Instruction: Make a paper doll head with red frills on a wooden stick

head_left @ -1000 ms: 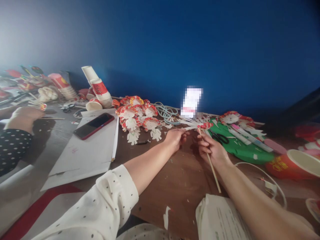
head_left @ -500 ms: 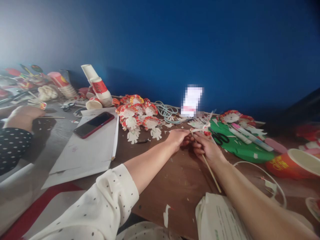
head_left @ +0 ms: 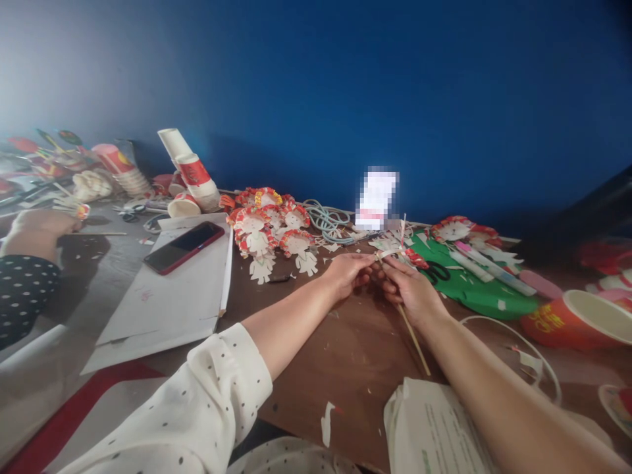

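Right hand (head_left: 416, 289) is holding a wooden stick (head_left: 415, 339)

Close by, a white paper packet (head_left: 429, 424) is lying on the brown table (head_left: 320, 368). Past it, the wooden stick is slanting over the table, and the right hand's fingers are clamping tight around it. The left hand (head_left: 348, 275) is curling right by the stick's top end; I cannot tell if its fingers are pinching anything. A white paper strip (head_left: 390, 252) is sitting at that end. On the right, an orange tub (head_left: 548, 321) is resting. On the left, a phone (head_left: 185, 247) is lying on white paper (head_left: 162, 309). Past the right hand, black scissors (head_left: 437, 271) are lying on a green sheet (head_left: 474, 299). Farther back, paper dolls (head_left: 296, 243) with red frills are making a pile. Behind them to the left, stacked paper cups (head_left: 197, 178) are leaning. A blue wall (head_left: 306, 99) is standing behind everything.
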{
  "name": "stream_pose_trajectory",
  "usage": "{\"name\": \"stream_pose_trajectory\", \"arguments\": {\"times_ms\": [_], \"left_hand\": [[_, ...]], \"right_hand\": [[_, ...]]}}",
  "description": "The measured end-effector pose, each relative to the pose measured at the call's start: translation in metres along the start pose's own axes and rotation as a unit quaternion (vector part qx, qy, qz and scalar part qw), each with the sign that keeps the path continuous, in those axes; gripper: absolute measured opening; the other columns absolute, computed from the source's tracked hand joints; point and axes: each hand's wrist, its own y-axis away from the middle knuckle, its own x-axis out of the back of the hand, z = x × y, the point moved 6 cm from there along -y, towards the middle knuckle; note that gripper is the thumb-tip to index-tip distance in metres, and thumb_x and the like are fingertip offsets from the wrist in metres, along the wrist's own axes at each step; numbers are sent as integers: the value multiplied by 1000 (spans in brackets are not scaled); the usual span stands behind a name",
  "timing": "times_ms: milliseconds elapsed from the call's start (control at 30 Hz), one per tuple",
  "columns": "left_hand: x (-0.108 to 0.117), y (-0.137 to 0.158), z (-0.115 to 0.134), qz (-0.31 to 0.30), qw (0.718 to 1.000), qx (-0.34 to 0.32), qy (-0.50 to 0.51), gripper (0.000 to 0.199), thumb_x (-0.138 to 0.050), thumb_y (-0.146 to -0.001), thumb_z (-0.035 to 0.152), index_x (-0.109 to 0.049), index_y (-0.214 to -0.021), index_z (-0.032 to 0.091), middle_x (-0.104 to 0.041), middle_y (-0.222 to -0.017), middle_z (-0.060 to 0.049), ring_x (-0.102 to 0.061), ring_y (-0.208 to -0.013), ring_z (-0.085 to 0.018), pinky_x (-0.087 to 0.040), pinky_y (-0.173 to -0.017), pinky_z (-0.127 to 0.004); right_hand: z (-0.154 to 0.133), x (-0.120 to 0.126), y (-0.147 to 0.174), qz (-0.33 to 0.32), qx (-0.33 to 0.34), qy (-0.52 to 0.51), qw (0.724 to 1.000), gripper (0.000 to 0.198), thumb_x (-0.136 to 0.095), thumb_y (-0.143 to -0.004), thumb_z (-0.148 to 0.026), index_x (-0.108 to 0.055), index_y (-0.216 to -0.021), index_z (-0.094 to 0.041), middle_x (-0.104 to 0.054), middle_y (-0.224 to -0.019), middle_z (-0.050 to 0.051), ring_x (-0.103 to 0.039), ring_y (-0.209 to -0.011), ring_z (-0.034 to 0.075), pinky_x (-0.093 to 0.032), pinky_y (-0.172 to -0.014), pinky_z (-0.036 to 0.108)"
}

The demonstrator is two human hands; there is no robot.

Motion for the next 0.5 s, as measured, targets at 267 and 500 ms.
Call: {"name": "stream_pose_trajectory", "arguments": {"times_ms": [267, 500], "left_hand": [[0, 0, 2, 14, 1000, -9, 4, 16, -76, -78, 19, -65, -70, 9, -53, -54, 2, -45, -45, -3, -35, -44, -15], [0, -1, 0, 29, 999, -24, -29, 25, -79, -75, 27, -64, -66, 9, -57, -54, -1, -47, -46, -4, -33, -45, -17]], "right_hand": [[-1, -4, 3, -19, 13, 39, 999, 52, -82, -59, -34, -70, -106, -18, -62, -68, 0, -40, -44, 5, -20, -35, 14], [-2, -3, 7, 16, 32, 67, 997, 52, -80, -60, -35, -72, -108, -17, -61, -65, 0, -41, -44, 6, -23, -36, 17]]}}
